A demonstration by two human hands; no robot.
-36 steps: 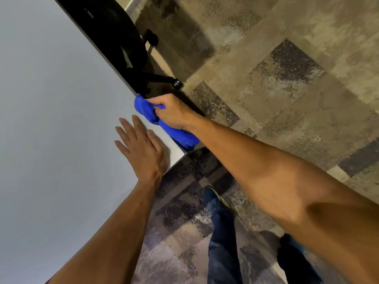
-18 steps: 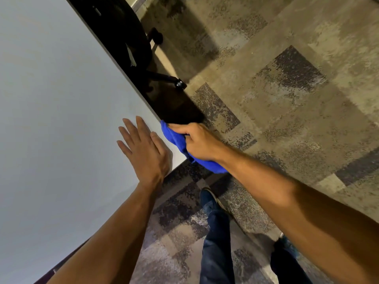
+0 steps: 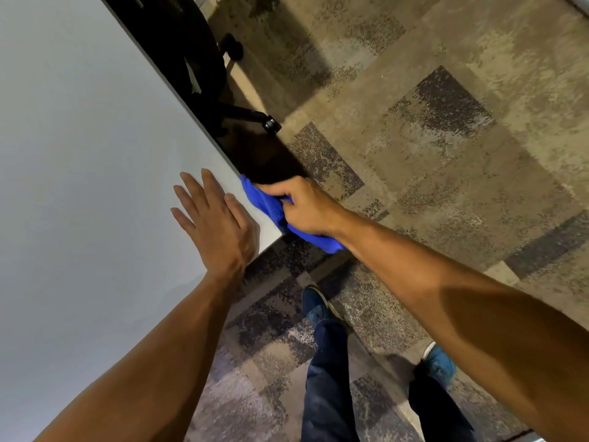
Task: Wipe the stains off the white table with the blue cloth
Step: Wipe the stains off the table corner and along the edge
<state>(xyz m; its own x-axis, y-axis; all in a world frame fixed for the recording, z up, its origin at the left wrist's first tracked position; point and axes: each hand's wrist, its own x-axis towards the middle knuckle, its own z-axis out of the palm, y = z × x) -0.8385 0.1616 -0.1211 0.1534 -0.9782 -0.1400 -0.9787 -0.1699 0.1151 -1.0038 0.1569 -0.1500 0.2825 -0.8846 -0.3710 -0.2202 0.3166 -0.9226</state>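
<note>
While the left hand lies flat on the white table with its fingers straight and spread, close to the near corner, the right hand grips the bunched blue cloth and holds it against the table's long side edge, just beside that corner. Part of the cloth hangs below the hand, out over the patterned carpet. No stain can be made out on the tabletop from this angle (the surface reads as an even pale grey), so how much wiping remains cannot be judged.

The likeliest trouble comes from where the cloth sits: it is working the rim, not the top, and a stroke that runs on past the corner would slide off into the air and clean nothing. The loose tail could also catch on the corner and pull free of the fingers. Because the person seems to lean on the flat palm, a hard push could shift the table. A black office chair stands tucked against the same edge further along, and a long sweep that way might knock it.
</note>
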